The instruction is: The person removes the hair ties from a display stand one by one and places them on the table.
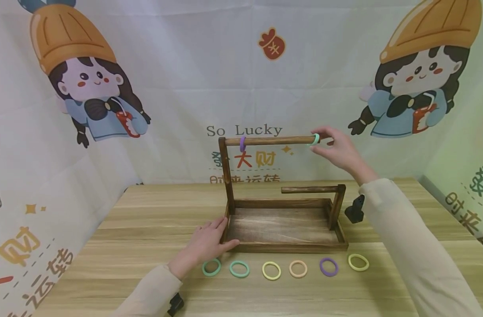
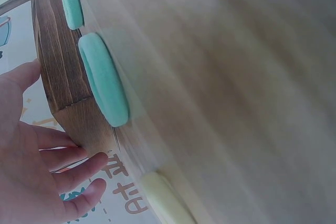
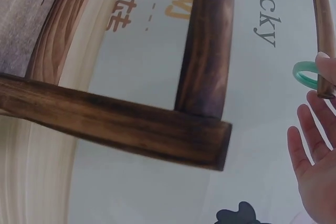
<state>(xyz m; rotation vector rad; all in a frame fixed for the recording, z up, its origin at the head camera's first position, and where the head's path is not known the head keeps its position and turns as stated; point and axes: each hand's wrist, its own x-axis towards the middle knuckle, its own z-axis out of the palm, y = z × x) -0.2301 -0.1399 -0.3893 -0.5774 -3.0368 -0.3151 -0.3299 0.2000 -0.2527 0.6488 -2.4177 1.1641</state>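
My right hand pinches a mint green ring between thumb and fingers at the free right end of the upper wooden rod. In the right wrist view this green ring encircles the rod near its tip. A purple ring hangs near the left end of the same rod. My left hand rests against the left end of the dark wooden tray stand, fingers extended. In the left wrist view, the left hand touches the tray's wooden side, beside a mint green ring.
Before the tray lie two green rings, two yellow rings, a peach ring and a purple ring. A lower rod juts left from a right-hand post. A printed cloth hangs behind.
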